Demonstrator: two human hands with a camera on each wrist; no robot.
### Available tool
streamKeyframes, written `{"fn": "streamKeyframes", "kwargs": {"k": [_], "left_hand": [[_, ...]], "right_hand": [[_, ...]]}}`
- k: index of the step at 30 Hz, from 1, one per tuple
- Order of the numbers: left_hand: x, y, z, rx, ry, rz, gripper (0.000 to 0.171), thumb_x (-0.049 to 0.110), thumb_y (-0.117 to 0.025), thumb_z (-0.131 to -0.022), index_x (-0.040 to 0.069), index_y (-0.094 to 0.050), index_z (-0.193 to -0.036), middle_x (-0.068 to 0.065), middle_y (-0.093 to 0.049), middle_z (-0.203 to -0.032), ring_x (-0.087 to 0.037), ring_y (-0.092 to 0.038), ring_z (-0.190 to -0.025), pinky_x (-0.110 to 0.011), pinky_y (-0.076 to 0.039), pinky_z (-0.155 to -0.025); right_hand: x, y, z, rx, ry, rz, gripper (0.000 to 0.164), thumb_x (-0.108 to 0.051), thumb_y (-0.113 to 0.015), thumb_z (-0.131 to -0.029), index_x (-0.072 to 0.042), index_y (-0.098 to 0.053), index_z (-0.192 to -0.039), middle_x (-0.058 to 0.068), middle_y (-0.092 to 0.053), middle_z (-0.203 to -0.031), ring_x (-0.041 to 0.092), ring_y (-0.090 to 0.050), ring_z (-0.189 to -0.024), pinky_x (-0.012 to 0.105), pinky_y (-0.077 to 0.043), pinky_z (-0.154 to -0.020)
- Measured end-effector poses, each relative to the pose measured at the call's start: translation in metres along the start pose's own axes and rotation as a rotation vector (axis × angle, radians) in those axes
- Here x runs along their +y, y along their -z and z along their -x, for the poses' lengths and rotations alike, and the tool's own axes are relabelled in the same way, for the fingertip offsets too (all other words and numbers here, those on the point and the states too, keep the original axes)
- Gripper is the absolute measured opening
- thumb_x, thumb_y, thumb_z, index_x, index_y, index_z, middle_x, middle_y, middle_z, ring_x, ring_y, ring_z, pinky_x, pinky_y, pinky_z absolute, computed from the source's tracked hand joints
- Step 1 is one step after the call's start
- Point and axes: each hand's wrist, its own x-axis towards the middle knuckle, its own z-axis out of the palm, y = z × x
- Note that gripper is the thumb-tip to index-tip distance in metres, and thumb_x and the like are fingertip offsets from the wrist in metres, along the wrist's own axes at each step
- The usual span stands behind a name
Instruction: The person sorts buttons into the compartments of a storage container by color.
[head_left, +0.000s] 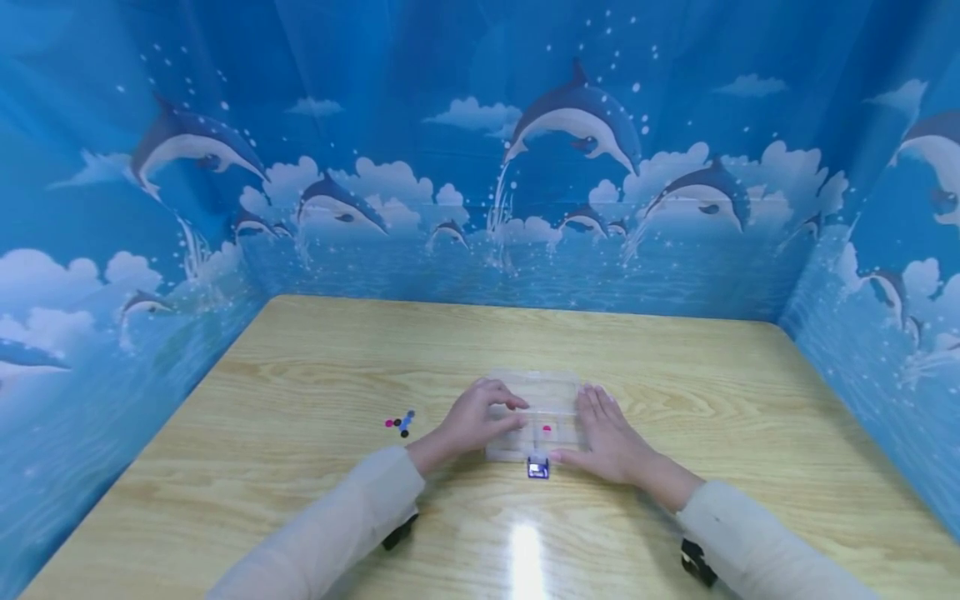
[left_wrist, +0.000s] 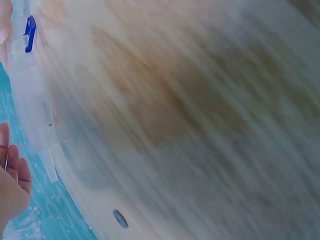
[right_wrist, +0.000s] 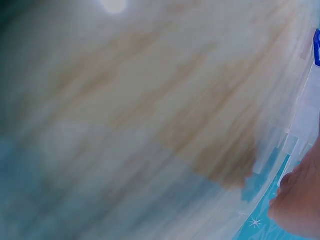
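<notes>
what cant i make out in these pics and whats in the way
Left hand: whether its fingertips pinch anything; too small in the head view, partly cut off by the left edge in the left wrist view.
Clear box: part of its right side, hidden by the right hand in the head view.
Red piece: its exact shape, too small in the head view.
Loose pieces: any markings, too small in the head view.

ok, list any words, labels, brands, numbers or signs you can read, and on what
None readable in any view.
Clear box: no lettering seen.
Blue latch: too small to tell.
Small coloured pieces: too small to tell.
Black wrist gear: too small and dark to tell.
Backdrop: printed dolphins and clouds, no words seen.
</notes>
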Motion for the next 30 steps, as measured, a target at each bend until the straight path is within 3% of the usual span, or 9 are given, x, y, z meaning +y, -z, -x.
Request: {"fn": "streamKeyframes", "kwargs": {"k": [11,18,30], "left_hand": [[-0.006,0.009,0.007,0.008,0.044,0.013,0.02,0.02,-0.069,-0.082,0.012,-0.071,-0.1,-0.001,-0.065,-0.09,-0.019,-0.054,-0.093,-0.033,-0.044,-0.081],[-0.012,0.016,0.013,0.056,0.032,-0.007,0.021,0.021,-0.072,-0.08,0.011,-0.072,-0.097,-0.003,-0.066,-0.087,-0.019,-0.055,-0.094,-0.038,-0.046,-0.086],[-0.023,0.026,0.023,0.105,0.06,-0.02,0.02,0.02,-0.073,-0.078,0.012,-0.072,-0.096,-0.002,-0.066,-0.086,-0.016,-0.054,-0.091,-0.035,-0.046,-0.083]], "right_hand": [[0.001,-0.001,-0.001,-0.007,-0.011,-0.002,0.104,-0.065,-0.051,-0.081,0.012,-0.014,-0.142,0.031,-0.011,-0.15,0.045,-0.008,-0.14,0.053,-0.01,-0.114],[0.001,-0.001,-0.001,-0.007,-0.01,0.005,0.105,-0.065,-0.051,-0.081,0.012,-0.014,-0.142,0.031,-0.011,-0.15,0.045,-0.008,-0.14,0.053,-0.011,-0.114],[-0.002,0.001,0.001,-0.014,-0.006,-0.005,0.103,-0.062,-0.053,-0.082,0.013,-0.013,-0.142,0.031,-0.01,-0.15,0.046,-0.007,-0.139,0.054,-0.01,-0.114]]}}
